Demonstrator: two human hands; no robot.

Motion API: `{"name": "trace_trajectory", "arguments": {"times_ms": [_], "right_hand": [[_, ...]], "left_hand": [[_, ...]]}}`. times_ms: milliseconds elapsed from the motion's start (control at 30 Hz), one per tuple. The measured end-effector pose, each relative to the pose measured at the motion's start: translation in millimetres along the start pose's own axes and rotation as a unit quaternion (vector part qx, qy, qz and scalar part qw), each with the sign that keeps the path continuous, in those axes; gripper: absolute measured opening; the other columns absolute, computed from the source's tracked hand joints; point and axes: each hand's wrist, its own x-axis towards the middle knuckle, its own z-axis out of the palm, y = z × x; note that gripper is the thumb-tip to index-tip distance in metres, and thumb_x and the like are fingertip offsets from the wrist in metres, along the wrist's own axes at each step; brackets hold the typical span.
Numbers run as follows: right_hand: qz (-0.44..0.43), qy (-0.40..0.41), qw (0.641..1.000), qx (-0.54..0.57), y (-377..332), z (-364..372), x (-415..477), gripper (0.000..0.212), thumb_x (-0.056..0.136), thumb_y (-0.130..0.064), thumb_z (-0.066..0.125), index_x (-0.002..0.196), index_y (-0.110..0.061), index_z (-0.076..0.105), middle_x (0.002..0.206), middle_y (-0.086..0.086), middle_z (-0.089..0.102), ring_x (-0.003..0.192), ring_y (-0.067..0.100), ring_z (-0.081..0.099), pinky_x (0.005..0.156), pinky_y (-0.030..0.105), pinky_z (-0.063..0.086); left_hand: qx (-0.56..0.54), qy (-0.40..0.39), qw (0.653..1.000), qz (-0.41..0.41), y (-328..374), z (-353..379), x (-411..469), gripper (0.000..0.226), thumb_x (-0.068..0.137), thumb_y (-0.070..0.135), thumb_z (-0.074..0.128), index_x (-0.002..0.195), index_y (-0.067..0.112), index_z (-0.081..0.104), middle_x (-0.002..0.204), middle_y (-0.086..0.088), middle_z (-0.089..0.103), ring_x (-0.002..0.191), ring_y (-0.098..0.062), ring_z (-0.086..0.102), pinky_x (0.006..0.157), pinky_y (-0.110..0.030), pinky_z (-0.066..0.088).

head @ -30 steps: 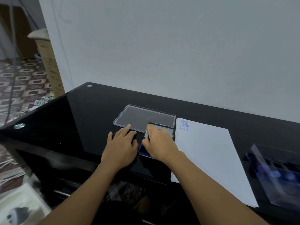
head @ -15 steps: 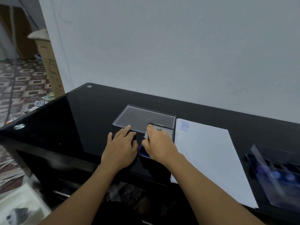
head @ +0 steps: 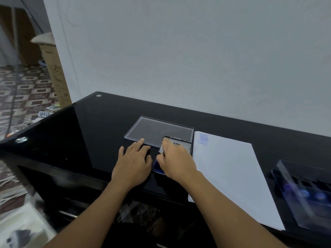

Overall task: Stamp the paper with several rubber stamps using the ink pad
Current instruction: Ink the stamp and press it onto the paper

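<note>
- Clear case (head: 304, 192), 3 o'clock of the paper: blurred blue stamps (head: 312, 195) in its compartments.
- Left hand (head: 133, 163) flat on the counter (head: 89, 131), fingers straight and slightly spread, 9 o'clock of the ink pad.
- Right hand (head: 176, 161) curled over the ink pad (head: 158, 167); whether it pinches anything, I cannot tell.
- Ink pad's lid (head: 177, 144) is raised toward 12.
- Paper (head: 231, 178) lies just beside the ink pad at 3 o'clock, long axis toward 12, blue prints (head: 203, 139) in its far-left corner.
- Clear tray (head: 157, 130) lies flat at 11.

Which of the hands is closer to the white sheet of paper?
Right. The right hand sits over the ink pad, just beside the paper; the left hand lies flat farther left.
</note>
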Motion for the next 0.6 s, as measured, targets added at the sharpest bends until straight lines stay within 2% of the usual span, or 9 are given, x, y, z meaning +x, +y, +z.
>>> {"name": "trace_trajectory", "arguments": {"times_ms": [200,600], "right_hand": [[0.009,-0.02,1.0,-0.01,-3.0,-3.6,8.3,0.015,0.093,-0.023,0.051,0.084,-0.018,0.039,0.072,0.003,0.051,0.067,0.023,0.052,0.053,0.032,0.038],[0.012,-0.002,1.0,-0.009,-3.6,-2.6,1.8,0.014,0.093,-0.022,0.049,0.086,-0.017,0.038,0.07,0.004,0.051,0.065,0.026,0.051,0.049,0.032,0.031]], "left_hand": [[-0.002,0.003,1.0,0.0,-0.7,1.1,0.3,0.041,0.104,0.034,0.034,0.143,0.026,0.046,0.165,0.004,0.02,0.151,-0.013,0.019,0.122,-0.052,0.008],[0.001,0.001,1.0,0.001,-0.8,1.0,0.6,0.042,0.104,0.035,0.033,0.144,0.026,0.044,0.166,0.004,0.019,0.151,-0.013,0.018,0.123,-0.052,0.008]]}}
